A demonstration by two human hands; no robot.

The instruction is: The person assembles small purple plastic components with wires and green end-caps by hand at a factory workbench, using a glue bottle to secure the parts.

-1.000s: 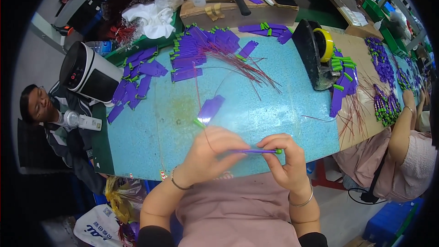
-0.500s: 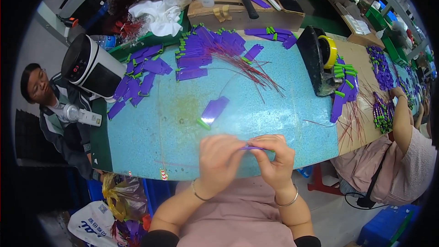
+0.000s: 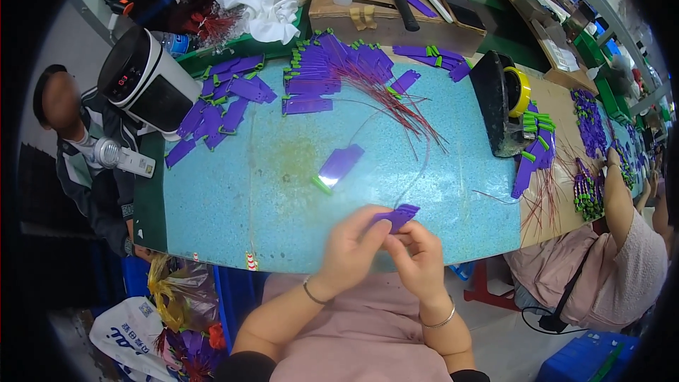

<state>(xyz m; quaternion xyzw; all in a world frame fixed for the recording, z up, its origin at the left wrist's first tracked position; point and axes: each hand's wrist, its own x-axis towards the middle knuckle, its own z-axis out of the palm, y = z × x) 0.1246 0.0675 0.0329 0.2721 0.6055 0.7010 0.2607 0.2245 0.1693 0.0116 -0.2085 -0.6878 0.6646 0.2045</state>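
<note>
Close to the table's near edge, my left hand point(image 3: 353, 247) pinches a flat purple piece point(image 3: 402, 216) between thumb and fingers. My right hand point(image 3: 419, 258) is closed at the near side of that same piece, its thumb and fingertips pressed together there; they hide the piece's lower end. A thin wire point(image 3: 424, 170) curves from the piece up toward a bundle of red wires point(image 3: 396, 110). Farther off to the left, one loose purple piece point(image 3: 342, 161) with a green end point(image 3: 322, 184) lies on the blue mat point(image 3: 283, 216).
Purple pieces with green ends point(image 3: 308, 87) are fanned out behind, with another pile point(image 3: 219, 117) leftward. A black stand holding yellow tape point(image 3: 520, 92) is at right. A white-and-black appliance point(image 3: 152, 85) stands left. One person point(image 3: 92, 141) sits left; a co-worker's arm point(image 3: 619, 198) reaches in at right.
The purple piece has turned from edge-on to showing its flat face, tipped up above my fingers. My left hand has shifted right, nearer my right hand. The view has shifted slightly.
</note>
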